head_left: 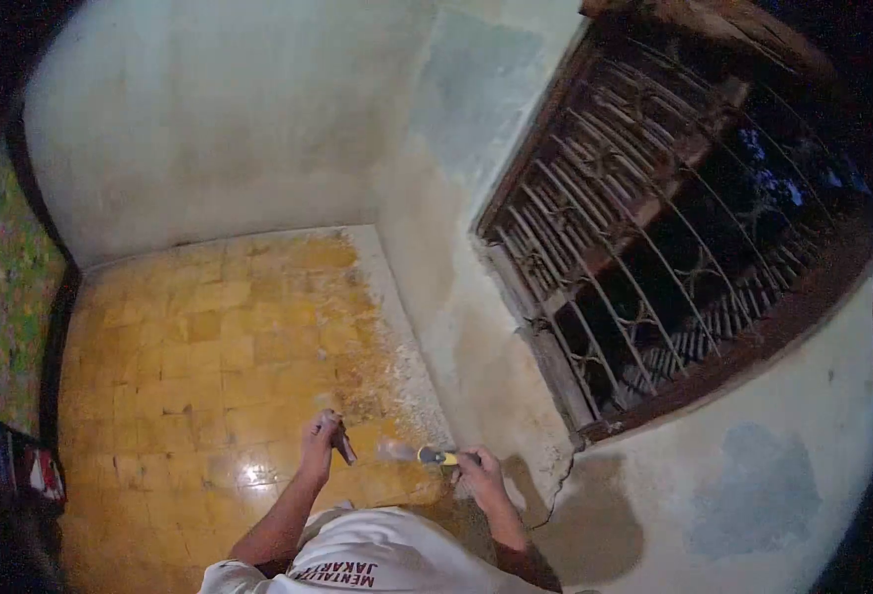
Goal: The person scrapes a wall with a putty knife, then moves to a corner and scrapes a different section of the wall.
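My right hand is closed around the handle of a scraper-like hand tool. The handle is yellow and black, and its pale, blurred front end points left toward my other hand. To the left, my left hand has its fingers closed on a small flat reddish-brown piece, which sticks out below the fingers; its kind does not show clearly. Both hands are in front of my white shirt, over the yellow tiled floor.
Whitish crumbs and flakes lie along the floor's right edge by the wall. A barred window in a dark wooden frame fills the upper right. A crack runs down from its lower corner. Dark-edged, colourful patterned material stands at far left.
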`<action>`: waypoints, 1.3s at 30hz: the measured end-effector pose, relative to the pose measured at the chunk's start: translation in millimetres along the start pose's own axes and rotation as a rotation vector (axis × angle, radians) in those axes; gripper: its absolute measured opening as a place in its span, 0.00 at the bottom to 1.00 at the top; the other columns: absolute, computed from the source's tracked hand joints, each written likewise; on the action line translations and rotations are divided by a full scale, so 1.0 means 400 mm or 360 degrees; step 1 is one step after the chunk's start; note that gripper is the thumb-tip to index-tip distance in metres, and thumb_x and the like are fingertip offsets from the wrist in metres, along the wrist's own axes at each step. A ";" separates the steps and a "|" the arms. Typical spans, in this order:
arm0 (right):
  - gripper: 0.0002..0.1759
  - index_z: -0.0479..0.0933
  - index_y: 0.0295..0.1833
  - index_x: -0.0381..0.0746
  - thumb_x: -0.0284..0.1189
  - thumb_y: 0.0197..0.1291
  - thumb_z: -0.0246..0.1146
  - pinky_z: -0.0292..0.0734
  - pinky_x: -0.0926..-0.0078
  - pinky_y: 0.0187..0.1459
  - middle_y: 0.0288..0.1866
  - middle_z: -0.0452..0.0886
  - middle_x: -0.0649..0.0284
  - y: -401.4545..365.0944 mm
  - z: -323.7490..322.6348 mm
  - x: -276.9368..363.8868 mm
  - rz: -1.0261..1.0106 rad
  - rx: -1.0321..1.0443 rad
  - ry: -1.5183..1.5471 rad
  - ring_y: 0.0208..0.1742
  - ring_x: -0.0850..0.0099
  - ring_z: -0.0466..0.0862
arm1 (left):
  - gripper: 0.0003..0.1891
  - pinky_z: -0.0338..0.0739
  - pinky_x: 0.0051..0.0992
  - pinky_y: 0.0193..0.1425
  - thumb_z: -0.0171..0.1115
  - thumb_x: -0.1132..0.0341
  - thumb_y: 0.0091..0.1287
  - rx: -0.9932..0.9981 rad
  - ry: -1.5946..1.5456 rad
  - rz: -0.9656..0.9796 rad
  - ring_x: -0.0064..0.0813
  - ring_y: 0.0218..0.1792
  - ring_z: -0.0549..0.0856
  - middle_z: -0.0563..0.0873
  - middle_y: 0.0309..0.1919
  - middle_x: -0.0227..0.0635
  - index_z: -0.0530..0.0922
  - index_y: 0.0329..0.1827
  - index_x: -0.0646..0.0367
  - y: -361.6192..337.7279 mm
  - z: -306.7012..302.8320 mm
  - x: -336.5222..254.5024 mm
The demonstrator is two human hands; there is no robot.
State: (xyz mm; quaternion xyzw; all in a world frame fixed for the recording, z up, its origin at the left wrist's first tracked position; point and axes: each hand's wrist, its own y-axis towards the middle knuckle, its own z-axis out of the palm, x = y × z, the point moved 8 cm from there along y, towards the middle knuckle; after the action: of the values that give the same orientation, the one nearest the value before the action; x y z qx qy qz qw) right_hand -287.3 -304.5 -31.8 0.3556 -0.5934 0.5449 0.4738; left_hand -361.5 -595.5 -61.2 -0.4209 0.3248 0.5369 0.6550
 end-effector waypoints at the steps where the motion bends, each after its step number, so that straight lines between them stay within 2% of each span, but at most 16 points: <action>1: 0.09 0.71 0.40 0.36 0.29 0.58 0.58 0.71 0.81 0.28 0.29 0.77 0.61 0.005 0.030 0.020 0.0153 0.0040 0.0315 0.25 0.73 0.77 | 0.12 0.73 0.25 0.30 0.50 0.56 0.65 -0.0114 0.0026 0.0023 0.25 0.25 0.77 0.74 0.24 0.32 0.70 0.35 0.56 -0.010 -0.030 -0.015; 4: 0.12 0.71 0.42 0.35 0.31 0.56 0.59 0.74 0.74 0.31 0.32 0.77 0.57 0.101 0.084 -0.018 0.0135 0.0246 0.0859 0.29 0.68 0.78 | 0.12 0.73 0.25 0.29 0.50 0.56 0.64 -0.0335 -0.0122 0.0027 0.25 0.24 0.75 0.72 0.24 0.31 0.70 0.35 0.55 0.003 -0.120 -0.028; 5: 0.18 0.68 0.49 0.36 0.30 0.53 0.59 0.76 0.67 0.36 0.35 0.76 0.55 0.140 0.101 -0.040 0.0257 0.0484 0.0848 0.35 0.64 0.79 | 0.09 0.73 0.26 0.27 0.50 0.59 0.63 -0.0419 -0.0283 0.0029 0.26 0.23 0.75 0.73 0.24 0.32 0.71 0.35 0.55 0.010 -0.139 -0.029; 9: 0.21 0.65 0.51 0.37 0.27 0.49 0.59 0.77 0.61 0.41 0.37 0.74 0.58 0.166 0.253 0.053 0.0557 0.0979 0.0848 0.35 0.65 0.79 | 0.11 0.73 0.28 0.25 0.51 0.57 0.62 -0.0468 -0.0328 -0.0044 0.25 0.22 0.74 0.72 0.23 0.31 0.71 0.34 0.56 0.053 -0.162 -0.047; 12: 0.22 0.63 0.53 0.36 0.25 0.49 0.55 0.77 0.57 0.41 0.34 0.74 0.58 0.279 0.309 -0.033 0.0679 0.1078 0.0881 0.32 0.63 0.79 | 0.11 0.72 0.26 0.20 0.52 0.58 0.61 -0.0337 -0.0368 -0.0131 0.24 0.21 0.75 0.72 0.24 0.31 0.71 0.34 0.57 0.117 -0.161 -0.058; 14: 0.18 0.66 0.49 0.35 0.23 0.49 0.54 0.77 0.61 0.39 0.33 0.74 0.58 0.352 0.361 -0.018 0.0789 0.1039 0.0901 0.32 0.64 0.79 | 0.11 0.71 0.22 0.18 0.55 0.58 0.61 -0.0367 0.0004 -0.0136 0.24 0.20 0.75 0.73 0.24 0.31 0.72 0.34 0.57 0.180 -0.162 -0.095; 16: 0.13 0.68 0.43 0.35 0.24 0.50 0.53 0.77 0.67 0.37 0.33 0.74 0.61 0.438 0.408 -0.028 0.0568 0.1244 0.0297 0.33 0.69 0.79 | 0.12 0.70 0.19 0.17 0.59 0.58 0.60 -0.0426 0.0114 -0.0175 0.22 0.20 0.75 0.74 0.25 0.31 0.74 0.37 0.58 0.248 -0.138 -0.144; 17: 0.13 0.68 0.43 0.35 0.24 0.50 0.53 0.77 0.67 0.37 0.33 0.74 0.61 0.467 0.434 0.008 0.0589 0.1243 0.0343 0.33 0.69 0.79 | 0.13 0.70 0.19 0.17 0.60 0.58 0.60 -0.0448 0.0211 -0.0210 0.21 0.20 0.75 0.75 0.25 0.31 0.75 0.39 0.58 0.277 -0.120 -0.167; 19: 0.10 0.69 0.41 0.36 0.24 0.51 0.54 0.75 0.74 0.35 0.32 0.74 0.64 0.522 0.477 0.062 0.0330 0.1450 -0.0473 0.33 0.75 0.78 | 0.14 0.70 0.18 0.17 0.61 0.61 0.60 -0.0468 0.0259 -0.0212 0.19 0.19 0.75 0.78 0.27 0.32 0.75 0.44 0.59 0.342 -0.113 -0.180; 22: 0.11 0.70 0.42 0.37 0.26 0.52 0.56 0.72 0.78 0.34 0.31 0.73 0.68 0.618 0.532 0.048 0.0110 0.1603 -0.0597 0.33 0.79 0.75 | 0.14 0.70 0.18 0.17 0.61 0.62 0.60 -0.0499 0.0227 -0.0091 0.18 0.19 0.74 0.78 0.27 0.32 0.75 0.45 0.60 0.438 -0.121 -0.209; 26: 0.12 0.71 0.42 0.35 0.26 0.51 0.58 0.70 0.79 0.34 0.32 0.72 0.69 0.703 0.600 0.076 0.0200 0.1707 -0.0724 0.31 0.79 0.71 | 0.11 0.71 0.17 0.16 0.61 0.62 0.60 -0.0508 0.0198 -0.0091 0.21 0.23 0.77 0.77 0.30 0.32 0.74 0.39 0.59 0.517 -0.137 -0.235; 28: 0.14 0.71 0.43 0.34 0.26 0.50 0.59 0.69 0.78 0.33 0.32 0.72 0.69 0.746 0.633 0.066 0.0208 0.1683 -0.0716 0.31 0.78 0.71 | 0.06 0.70 0.18 0.19 0.61 0.66 0.60 -0.0632 0.0156 -0.0143 0.19 0.17 0.74 0.80 0.29 0.34 0.76 0.34 0.59 0.546 -0.149 -0.248; 30: 0.14 0.71 0.43 0.34 0.27 0.49 0.59 0.68 0.77 0.34 0.32 0.72 0.66 0.796 0.685 0.062 -0.0300 0.1689 -0.0565 0.33 0.77 0.70 | 0.06 0.69 0.18 0.18 0.60 0.66 0.60 -0.0729 0.0082 -0.0097 0.20 0.18 0.74 0.79 0.28 0.34 0.76 0.35 0.59 0.583 -0.205 -0.248; 34: 0.17 0.71 0.38 0.32 0.35 0.50 0.62 0.68 0.76 0.35 0.32 0.71 0.64 0.904 0.773 0.082 0.0077 0.1683 -0.0679 0.35 0.76 0.69 | 0.07 0.69 0.18 0.16 0.59 0.65 0.61 -0.0762 0.0088 -0.0145 0.21 0.21 0.76 0.79 0.29 0.34 0.75 0.36 0.59 0.712 -0.273 -0.287; 38: 0.19 0.71 0.36 0.33 0.41 0.55 0.62 0.68 0.73 0.32 0.28 0.72 0.63 1.049 0.893 0.149 -0.0146 0.1505 -0.0501 0.31 0.77 0.70 | 0.07 0.70 0.19 0.16 0.59 0.65 0.61 -0.0608 0.0287 -0.0186 0.20 0.22 0.76 0.79 0.28 0.34 0.75 0.35 0.60 0.890 -0.340 -0.374; 39: 0.20 0.71 0.34 0.33 0.42 0.57 0.61 0.67 0.73 0.32 0.24 0.72 0.62 1.085 0.907 0.162 0.0030 0.1449 -0.0581 0.29 0.76 0.70 | 0.07 0.70 0.18 0.16 0.59 0.65 0.61 -0.0529 0.0347 -0.0191 0.19 0.21 0.76 0.78 0.27 0.33 0.75 0.35 0.60 0.943 -0.350 -0.404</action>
State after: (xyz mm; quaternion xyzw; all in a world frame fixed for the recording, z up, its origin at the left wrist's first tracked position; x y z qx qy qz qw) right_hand -777.3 -588.8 -89.4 0.6109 -0.3715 0.6821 0.1536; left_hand -760.7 -765.0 -56.5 -0.5975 0.2750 0.4944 0.5683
